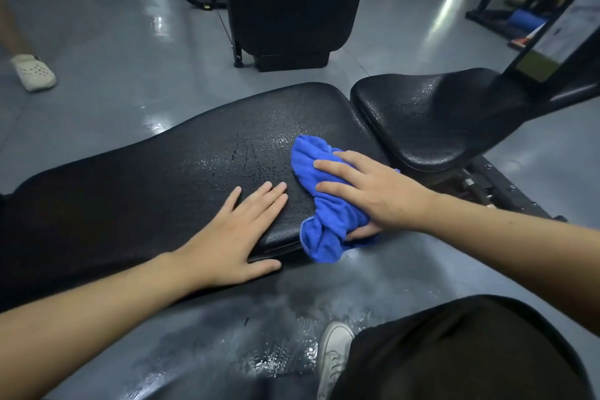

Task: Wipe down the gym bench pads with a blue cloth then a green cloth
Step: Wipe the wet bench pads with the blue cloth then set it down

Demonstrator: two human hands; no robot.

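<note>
Head cam looked down on the grey gym floor (107, 42) and the long black bench pad (156, 178), which was wet with droplets, with the smaller seat pad (431, 114) just beside its end. The left hand (233, 234) lay flat on the long pad's near edge, fingers straight and slightly spread. The right hand (373, 191) pressed the bunched blue cloth (324, 214) onto the pad's corner, fingers spread over it and thumb tucked under.

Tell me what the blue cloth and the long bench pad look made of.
Blue cloth: soft, fuzzy microfibre by its look, bunched in folds under the right hand. Long bench pad: black pebbled vinyl or leatherette, probably; droplets bead on its surface.
</note>
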